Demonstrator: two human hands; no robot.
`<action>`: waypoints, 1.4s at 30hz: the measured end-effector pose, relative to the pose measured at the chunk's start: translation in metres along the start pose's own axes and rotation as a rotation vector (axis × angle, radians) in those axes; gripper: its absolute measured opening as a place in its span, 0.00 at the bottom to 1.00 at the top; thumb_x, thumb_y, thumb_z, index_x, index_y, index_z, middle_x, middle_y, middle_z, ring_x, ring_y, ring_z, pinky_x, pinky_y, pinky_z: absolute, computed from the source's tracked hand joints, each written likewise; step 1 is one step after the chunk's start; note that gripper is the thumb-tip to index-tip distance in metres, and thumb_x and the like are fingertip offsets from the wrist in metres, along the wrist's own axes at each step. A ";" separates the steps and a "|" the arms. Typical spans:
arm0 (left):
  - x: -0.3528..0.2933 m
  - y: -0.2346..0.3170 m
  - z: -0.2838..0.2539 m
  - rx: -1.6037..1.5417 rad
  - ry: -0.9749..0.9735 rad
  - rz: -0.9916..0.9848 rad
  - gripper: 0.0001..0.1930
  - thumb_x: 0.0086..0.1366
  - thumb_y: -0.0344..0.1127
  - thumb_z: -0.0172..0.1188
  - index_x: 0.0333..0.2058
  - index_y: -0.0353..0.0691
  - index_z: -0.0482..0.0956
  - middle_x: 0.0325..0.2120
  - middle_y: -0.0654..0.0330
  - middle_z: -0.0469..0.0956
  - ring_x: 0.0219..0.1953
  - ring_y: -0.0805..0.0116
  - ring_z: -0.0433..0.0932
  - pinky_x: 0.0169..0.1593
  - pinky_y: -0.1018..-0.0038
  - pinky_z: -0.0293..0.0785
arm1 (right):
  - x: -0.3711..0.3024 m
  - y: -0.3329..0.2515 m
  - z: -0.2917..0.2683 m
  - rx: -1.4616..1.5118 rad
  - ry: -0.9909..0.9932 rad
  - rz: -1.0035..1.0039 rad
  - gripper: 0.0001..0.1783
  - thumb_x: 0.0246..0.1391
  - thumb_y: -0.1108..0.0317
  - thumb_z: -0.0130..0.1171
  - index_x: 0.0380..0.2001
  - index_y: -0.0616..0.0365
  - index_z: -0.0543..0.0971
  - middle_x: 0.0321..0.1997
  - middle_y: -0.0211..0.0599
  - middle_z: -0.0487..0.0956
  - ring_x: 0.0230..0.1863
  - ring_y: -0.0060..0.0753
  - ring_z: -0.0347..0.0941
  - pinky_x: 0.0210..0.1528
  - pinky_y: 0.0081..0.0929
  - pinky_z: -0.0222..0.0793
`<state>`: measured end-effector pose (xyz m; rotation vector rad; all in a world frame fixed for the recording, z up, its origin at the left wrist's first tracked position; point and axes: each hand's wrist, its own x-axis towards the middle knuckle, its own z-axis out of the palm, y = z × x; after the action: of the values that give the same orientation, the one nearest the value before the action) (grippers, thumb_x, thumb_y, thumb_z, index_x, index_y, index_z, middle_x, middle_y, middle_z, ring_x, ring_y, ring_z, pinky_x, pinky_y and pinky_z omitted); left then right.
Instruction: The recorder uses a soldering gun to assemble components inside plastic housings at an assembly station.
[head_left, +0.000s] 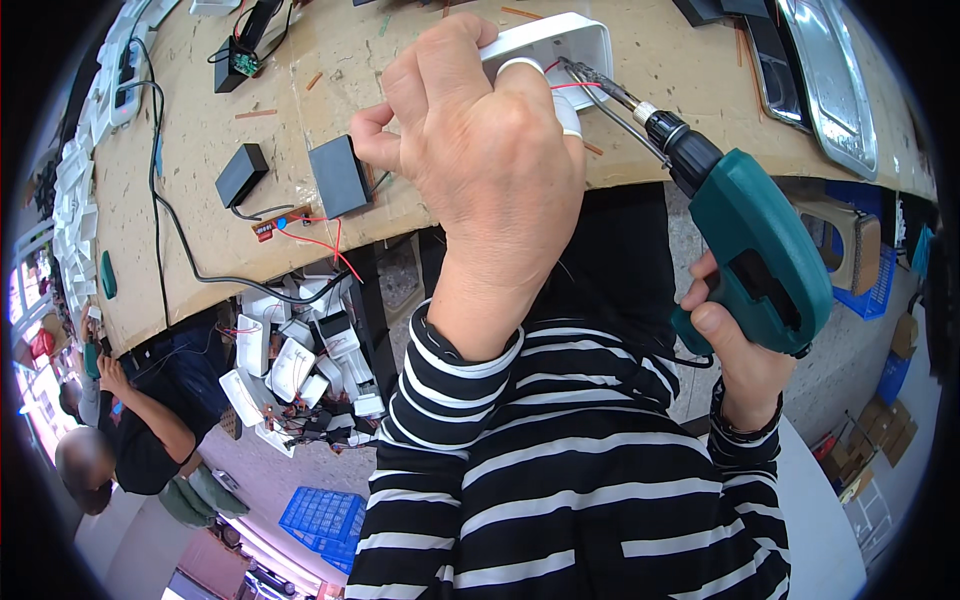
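My left hand (500, 150) is closed on a white plastic housing (592, 38) at the table's near edge, with white covers on some fingertips. Thin red wires (575, 86) stick out at the housing's open side. Wrapped round the handle of a green soldering gun (765, 235) is my right hand (745, 350). The gun's dark metal tip (590, 75) reaches into the housing beside the wires; whether it touches anything there I cannot tell. Close to my left little finger lies a black box (340, 175). My left hand hides much of the housing.
Another black box (241, 175) and a small circuit board (280, 222) with red wires lie to the left. A black cable (180, 225) crosses the table. Below its edge is a pile of white housings (295, 365). A clear-wrapped tray (830, 90) lies right. A co-worker (150, 420) sits left.
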<state>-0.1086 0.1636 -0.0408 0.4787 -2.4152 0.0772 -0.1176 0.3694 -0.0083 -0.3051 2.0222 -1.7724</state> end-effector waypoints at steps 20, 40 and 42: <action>-0.002 -0.001 0.003 0.018 0.026 0.017 0.05 0.41 0.32 0.60 0.19 0.38 0.79 0.39 0.60 0.71 0.42 0.58 0.65 0.43 0.58 0.52 | 0.001 0.005 -0.001 0.046 -0.038 -0.080 0.32 0.41 0.76 0.66 0.52 0.65 0.67 0.44 0.51 0.75 0.33 0.27 0.75 0.36 0.22 0.74; -0.003 -0.001 0.005 -0.005 0.028 -0.007 0.05 0.42 0.33 0.60 0.20 0.38 0.80 0.39 0.59 0.71 0.42 0.57 0.65 0.44 0.57 0.52 | 0.001 0.004 0.001 0.058 -0.028 -0.068 0.33 0.40 0.78 0.66 0.52 0.66 0.67 0.45 0.53 0.75 0.33 0.28 0.75 0.35 0.22 0.74; -0.003 0.000 0.005 -0.009 0.021 -0.019 0.06 0.42 0.33 0.60 0.20 0.38 0.80 0.39 0.58 0.71 0.43 0.57 0.65 0.44 0.57 0.52 | 0.001 0.004 0.001 0.053 -0.029 -0.072 0.33 0.40 0.78 0.66 0.52 0.66 0.67 0.45 0.53 0.75 0.33 0.28 0.75 0.35 0.22 0.74</action>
<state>-0.1095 0.1634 -0.0463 0.4943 -2.3887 0.0632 -0.1172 0.3691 -0.0125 -0.3891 1.9629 -1.8508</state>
